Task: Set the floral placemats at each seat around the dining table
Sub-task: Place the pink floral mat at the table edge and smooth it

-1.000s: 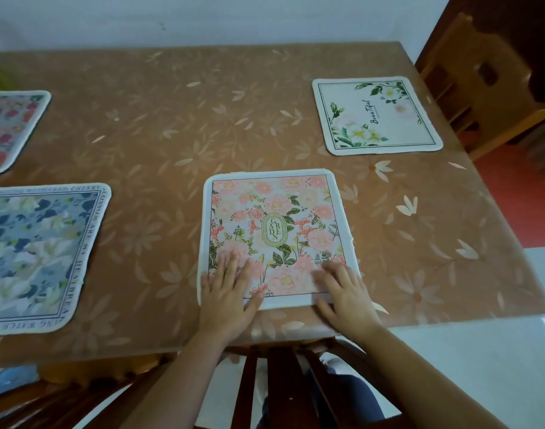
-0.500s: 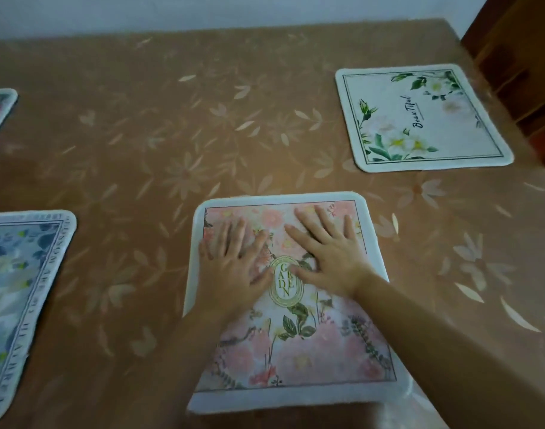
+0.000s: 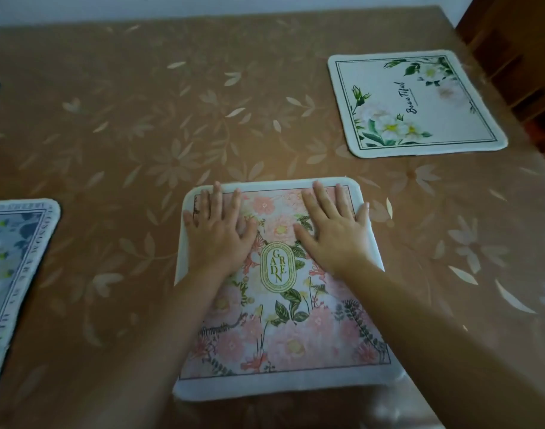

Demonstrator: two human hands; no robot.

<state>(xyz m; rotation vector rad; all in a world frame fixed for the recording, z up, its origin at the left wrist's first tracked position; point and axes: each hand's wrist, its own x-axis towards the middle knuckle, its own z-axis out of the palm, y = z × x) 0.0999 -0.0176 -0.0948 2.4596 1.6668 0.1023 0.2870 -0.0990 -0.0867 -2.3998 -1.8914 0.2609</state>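
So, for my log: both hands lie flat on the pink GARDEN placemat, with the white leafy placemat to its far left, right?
Wrong side: the head view shows the white leafy placemat far right of the pink GARDEN placemat. Left hand and right hand lie flat on it.

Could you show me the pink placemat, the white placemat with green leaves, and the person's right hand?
pink placemat (image 3: 283,335), head view, on the flowered print below the gold oval.
white placemat (image 3: 435,113), head view, on its plain middle beside the script.
right hand (image 3: 333,238), head view, on the back of the hand.
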